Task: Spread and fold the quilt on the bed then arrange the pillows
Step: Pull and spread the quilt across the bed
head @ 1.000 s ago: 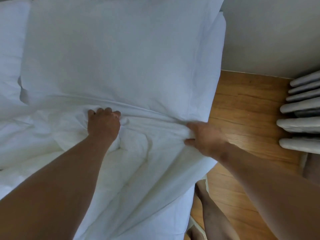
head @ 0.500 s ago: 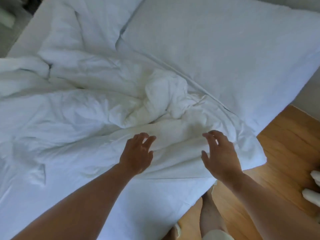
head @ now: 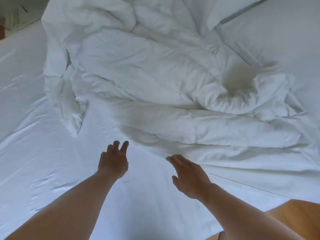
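head view, looking down across the bed.

surface: white fitted sheet [head: 39,170] covers the mattress, with shallow creases running diagonally. it lies bare across the left side and the near middle of the frame.

quilt [head: 155,75]: white, crumpled in a loose heap over the middle and upper part of the bed, not spread. several thick rolls run left to right. one twisted corner hangs down at the left onto the bare sheet. a flatter layer of the quilt trails toward the near right edge of the bed.

pillow [head: 284,32]: white, at the upper right, with the quilt's far edge lying against it. a pointed fabric corner at the top centre may belong to a second pillow; the view is too cropped to tell.

left hand [head: 113,163]: released, fingers spread forward, holding nothing, over bare sheet just short of the quilt's near roll.

right hand [head: 188,174]: released, palm down, fingers straight, holding nothing. fingertips reach the flat near edge of the quilt; contact cannot be confirmed.

room: wooden floor [head: 294,217] shows at the lower right beside the bed. a blurred pale strip [head: 15,16] sits at the upper left corner.
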A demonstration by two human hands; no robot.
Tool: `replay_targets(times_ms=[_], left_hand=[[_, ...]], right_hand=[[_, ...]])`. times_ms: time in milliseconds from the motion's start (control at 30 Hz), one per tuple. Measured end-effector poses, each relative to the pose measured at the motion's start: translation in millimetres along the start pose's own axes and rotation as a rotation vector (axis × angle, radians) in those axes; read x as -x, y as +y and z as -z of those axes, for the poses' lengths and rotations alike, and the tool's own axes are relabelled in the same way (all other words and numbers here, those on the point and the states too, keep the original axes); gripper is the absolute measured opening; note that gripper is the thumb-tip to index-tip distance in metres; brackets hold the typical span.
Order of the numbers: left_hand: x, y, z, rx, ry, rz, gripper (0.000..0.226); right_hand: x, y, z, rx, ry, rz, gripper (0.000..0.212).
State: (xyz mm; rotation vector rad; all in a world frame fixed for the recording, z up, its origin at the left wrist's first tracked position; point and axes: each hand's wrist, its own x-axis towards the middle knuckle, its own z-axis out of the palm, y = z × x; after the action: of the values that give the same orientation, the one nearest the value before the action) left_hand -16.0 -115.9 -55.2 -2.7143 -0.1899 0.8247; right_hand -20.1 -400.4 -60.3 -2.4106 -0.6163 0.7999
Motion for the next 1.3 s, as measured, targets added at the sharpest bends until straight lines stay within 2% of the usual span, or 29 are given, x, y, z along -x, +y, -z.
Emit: replay_targets(times_ms=[233, 367, 467, 533, 633, 767, 933, 1033, 1133, 1233, 1300], left_hand=[[-93, -78, -56, -0.102, 0.306, -0.204, 0.081], [-144, -91, -75, -0.044, 0.43, -0.245, 0.082], [-166, -91, -81, -0.036, 0.604, -0.325, 0.084], [-179, -90, -89, -0.022, 0.719, -0.344, 0.078], [-189, -80, -100, -0.024, 0.782, -0.301, 0.056], [-186, -70, -107, 0.057, 0.794, -0.316, 0.035], [-163, -79, -102, 0.033, 0.802, -0.572, 0.018], [-137, -77, -105, 0.052, 0.75, -0.618, 0.024], [-104, -71, -114, 0.073, 0.679, -0.643, 0.026], [-58, -72, -135, 0.124, 0.628, -0.652, 0.033], [-18, -75, -153, 0.161, 0.598, -0.671, 0.03]], right_hand=[[-123, -72, -73, 0.086, 0.096, 0.086, 0.07], [-170, -68, -106, 0.201, 0.185, -0.02, 0.075], [-185, -56, -116, 0.268, 0.267, -0.112, 0.074], [-198, -49, -120, 0.274, 0.316, -0.135, 0.068], [-217, -43, -120, 0.189, 0.393, -0.174, 0.057], [-222, -42, -118, 0.139, 0.405, -0.219, 0.036], [-191, -45, -112, 0.016, 0.215, -0.262, 0.011], [-153, -59, -117, -0.148, 0.083, -0.237, 0.035], [-111, -73, -131, -0.224, 0.023, -0.219, 0.035], [-72, -82, -150, -0.169, -0.004, -0.205, 0.033], [-42, -88, -167, -0.112, -0.026, -0.186, 0.028]])
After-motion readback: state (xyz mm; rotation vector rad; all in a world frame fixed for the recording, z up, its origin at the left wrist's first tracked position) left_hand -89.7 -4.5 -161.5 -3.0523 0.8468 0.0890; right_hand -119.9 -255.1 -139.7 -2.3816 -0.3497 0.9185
